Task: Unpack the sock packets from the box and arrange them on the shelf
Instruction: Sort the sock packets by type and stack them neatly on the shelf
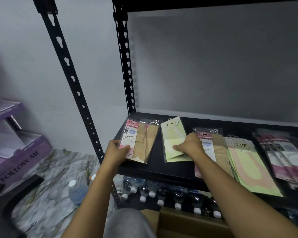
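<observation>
Sock packets [248, 164] lie in piles on the black shelf [155, 166], to the right of the right hand [191, 145], which rests with straight fingers flat on a green packet [172, 134]. The left hand [118, 150] grips the near left edge of a beige stocking packet [141, 140], thumb on top; blur hides whether that packet is lifted. A cardboard box [179, 224] sits below both forearms.

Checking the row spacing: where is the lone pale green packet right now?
Head view, left-centre of the black shelf: the pale green packet lies flat under the right hand, between two beige stocking packets.
</observation>
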Available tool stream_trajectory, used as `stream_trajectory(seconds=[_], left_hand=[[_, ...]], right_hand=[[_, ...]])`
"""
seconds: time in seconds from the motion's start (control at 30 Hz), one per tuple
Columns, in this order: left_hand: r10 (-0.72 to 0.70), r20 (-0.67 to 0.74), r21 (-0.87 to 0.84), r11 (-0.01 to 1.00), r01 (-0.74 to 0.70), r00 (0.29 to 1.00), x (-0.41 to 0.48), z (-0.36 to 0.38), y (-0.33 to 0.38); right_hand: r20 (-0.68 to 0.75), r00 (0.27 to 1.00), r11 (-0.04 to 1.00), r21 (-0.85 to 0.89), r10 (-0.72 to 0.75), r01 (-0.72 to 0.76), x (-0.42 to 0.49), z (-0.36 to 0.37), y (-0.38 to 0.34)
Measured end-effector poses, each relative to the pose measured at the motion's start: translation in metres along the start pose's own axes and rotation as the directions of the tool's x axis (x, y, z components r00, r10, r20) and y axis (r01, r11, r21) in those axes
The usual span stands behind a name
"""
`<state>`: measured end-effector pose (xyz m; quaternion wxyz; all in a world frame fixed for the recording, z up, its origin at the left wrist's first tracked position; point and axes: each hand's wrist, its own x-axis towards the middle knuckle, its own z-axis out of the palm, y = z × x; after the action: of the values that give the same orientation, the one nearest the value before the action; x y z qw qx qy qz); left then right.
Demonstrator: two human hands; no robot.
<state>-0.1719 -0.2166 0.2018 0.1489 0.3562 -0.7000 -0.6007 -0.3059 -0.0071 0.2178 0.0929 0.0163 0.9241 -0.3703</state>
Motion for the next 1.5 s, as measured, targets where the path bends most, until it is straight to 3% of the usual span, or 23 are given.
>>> stream_trajectory(seconds=[0.2,0.43,0.87,1.5], left_hand=[[0.012,-0.023,-0.265,0.964,-0.017,1.000,-0.018,0.003,-0.005],[0.038,0.034,-0.388,0.921,-0.021,0.999,-0.045,0.022,-0.005],[0.130,0.225,-0.473,0.881,-0.009,0.966,-0.099,0.080,0.026],[0.181,0.333,-0.370,0.928,-0.049,0.925,-0.137,0.142,0.034]], right_hand=[[-0.064,0.998,0.910,0.412,-0.029,0.053,-0.011,-0.009,0.010],[-0.181,0.982,0.763,0.628,-0.046,0.151,-0.040,-0.040,0.045],[-0.249,0.968,0.637,0.746,-0.005,0.195,-0.079,-0.110,0.098],[-0.330,0.937,0.683,0.711,0.116,0.166,-0.094,-0.170,0.160]])
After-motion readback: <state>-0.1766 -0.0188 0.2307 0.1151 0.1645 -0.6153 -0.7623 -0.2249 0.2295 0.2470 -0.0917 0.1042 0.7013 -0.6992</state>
